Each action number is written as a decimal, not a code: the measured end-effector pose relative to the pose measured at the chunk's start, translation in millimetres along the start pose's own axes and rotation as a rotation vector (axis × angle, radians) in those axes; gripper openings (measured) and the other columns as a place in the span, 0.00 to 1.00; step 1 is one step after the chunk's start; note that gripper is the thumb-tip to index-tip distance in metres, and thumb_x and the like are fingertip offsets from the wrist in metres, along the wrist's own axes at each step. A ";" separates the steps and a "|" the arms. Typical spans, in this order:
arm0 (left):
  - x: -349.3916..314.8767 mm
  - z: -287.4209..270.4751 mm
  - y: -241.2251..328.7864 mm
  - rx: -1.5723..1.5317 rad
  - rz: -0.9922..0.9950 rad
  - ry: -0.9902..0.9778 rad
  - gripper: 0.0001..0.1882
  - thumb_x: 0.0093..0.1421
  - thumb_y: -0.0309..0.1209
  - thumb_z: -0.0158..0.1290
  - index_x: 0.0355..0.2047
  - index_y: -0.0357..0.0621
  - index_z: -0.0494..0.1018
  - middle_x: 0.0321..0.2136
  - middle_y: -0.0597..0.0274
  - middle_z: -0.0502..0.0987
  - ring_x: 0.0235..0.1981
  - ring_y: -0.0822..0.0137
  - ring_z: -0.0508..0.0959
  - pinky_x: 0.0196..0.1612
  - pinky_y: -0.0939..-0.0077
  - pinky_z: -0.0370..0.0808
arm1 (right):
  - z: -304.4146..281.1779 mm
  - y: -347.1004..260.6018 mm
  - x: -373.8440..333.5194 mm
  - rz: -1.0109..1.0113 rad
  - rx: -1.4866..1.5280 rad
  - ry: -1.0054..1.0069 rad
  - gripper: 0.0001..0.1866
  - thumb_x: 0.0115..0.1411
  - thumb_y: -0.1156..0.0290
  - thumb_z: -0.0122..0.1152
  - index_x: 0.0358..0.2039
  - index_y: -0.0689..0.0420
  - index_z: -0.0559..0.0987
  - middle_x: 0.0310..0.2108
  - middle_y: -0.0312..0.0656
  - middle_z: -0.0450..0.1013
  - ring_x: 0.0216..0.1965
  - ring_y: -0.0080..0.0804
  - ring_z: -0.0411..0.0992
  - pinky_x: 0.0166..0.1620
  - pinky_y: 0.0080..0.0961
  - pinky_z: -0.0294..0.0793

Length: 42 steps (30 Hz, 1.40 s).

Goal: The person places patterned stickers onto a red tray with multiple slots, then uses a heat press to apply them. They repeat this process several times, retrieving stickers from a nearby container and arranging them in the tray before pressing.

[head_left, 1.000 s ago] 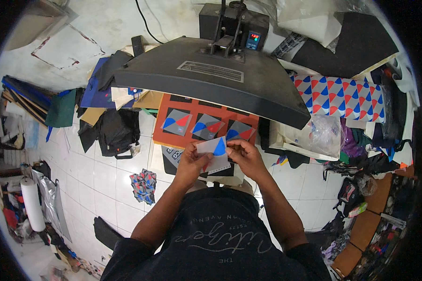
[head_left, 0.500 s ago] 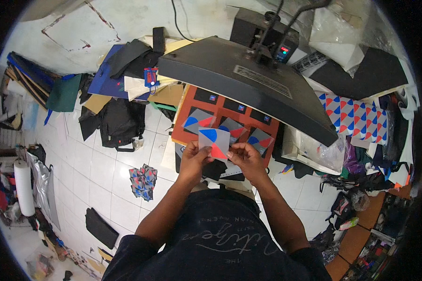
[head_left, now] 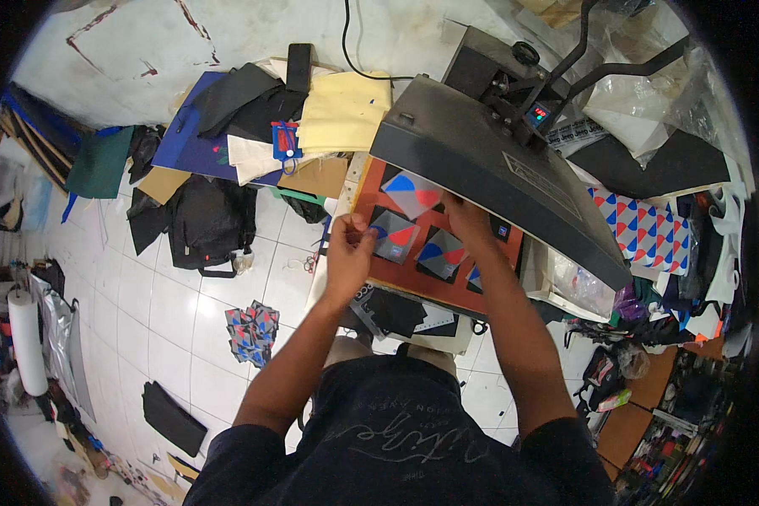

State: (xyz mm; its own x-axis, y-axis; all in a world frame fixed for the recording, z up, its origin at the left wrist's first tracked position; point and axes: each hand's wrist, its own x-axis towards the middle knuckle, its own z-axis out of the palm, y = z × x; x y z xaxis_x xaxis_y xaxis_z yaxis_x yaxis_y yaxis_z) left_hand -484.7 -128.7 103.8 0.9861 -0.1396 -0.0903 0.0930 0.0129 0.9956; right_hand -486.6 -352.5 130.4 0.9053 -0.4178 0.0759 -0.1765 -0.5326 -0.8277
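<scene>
A heat press has its black upper plate (head_left: 489, 160) raised over a red-brown bed (head_left: 379, 268). On the bed lie several black fabric pieces, some topped by grey squares printed in blue and red. At the far left corner, one printed square (head_left: 411, 199) partly covers a black piece. My right hand (head_left: 471, 226) reaches under the raised plate, its fingertips closed at that square's right edge, partly in shade. Beside the bed's left edge is my left hand (head_left: 351, 251), empty, fingers bent and slightly apart, close to another printed square (head_left: 394, 239).
A pile of printed squares (head_left: 251, 332) lies on the tiled floor at left. Yellow cloth (head_left: 341, 110) and a black bag (head_left: 211, 226) are beyond it. Right of the press sit an open box (head_left: 569, 282) and a printed sheet (head_left: 645, 232). Black scraps (head_left: 395, 310) lie before the bed.
The printed square that both hands held up is now down at the bed's far left corner. My left hand has let go; my right hand has moved forward under the plate. The view has shifted.
</scene>
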 end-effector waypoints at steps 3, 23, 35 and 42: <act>35.0 -24.9 -12.8 0.302 0.096 -0.038 0.11 0.56 0.27 0.56 0.40 0.40 0.70 0.34 0.59 0.72 0.33 0.65 0.74 0.35 0.73 0.72 | 3.5 13.4 40.1 -0.141 -0.293 0.064 0.12 0.60 0.64 0.56 0.38 0.59 0.78 0.28 0.38 0.74 0.29 0.25 0.71 0.35 0.25 0.71; 125.9 -10.8 -29.9 1.055 0.412 -0.462 0.18 0.55 0.34 0.51 0.48 0.53 0.73 0.41 0.49 0.69 0.44 0.48 0.71 0.47 0.56 0.70 | 11.9 8.7 32.6 -0.362 -0.704 0.030 0.13 0.59 0.61 0.55 0.36 0.57 0.78 0.31 0.43 0.76 0.34 0.40 0.74 0.39 0.36 0.72; 122.2 -11.4 -28.0 1.037 0.529 -0.458 0.17 0.55 0.34 0.52 0.46 0.53 0.75 0.43 0.49 0.68 0.44 0.48 0.72 0.46 0.55 0.71 | 23.1 -6.8 27.2 -0.289 -0.671 -0.041 0.13 0.61 0.60 0.53 0.34 0.57 0.78 0.33 0.47 0.76 0.36 0.46 0.75 0.41 0.40 0.72; 118.2 -15.3 -24.5 0.965 0.456 -0.491 0.18 0.55 0.32 0.51 0.47 0.50 0.74 0.42 0.48 0.70 0.44 0.47 0.73 0.46 0.56 0.72 | 26.4 -4.5 26.3 -0.331 -0.644 -0.037 0.13 0.62 0.61 0.52 0.33 0.57 0.78 0.30 0.48 0.75 0.33 0.45 0.75 0.39 0.41 0.73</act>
State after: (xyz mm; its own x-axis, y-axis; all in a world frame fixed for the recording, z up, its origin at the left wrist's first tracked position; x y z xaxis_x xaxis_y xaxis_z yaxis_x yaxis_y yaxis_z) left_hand -368.3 -130.3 68.4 0.7224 -0.6857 0.0891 -0.6060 -0.5657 0.5593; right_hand -451.8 -341.7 121.4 0.9612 -0.1405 0.2373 -0.0730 -0.9594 -0.2725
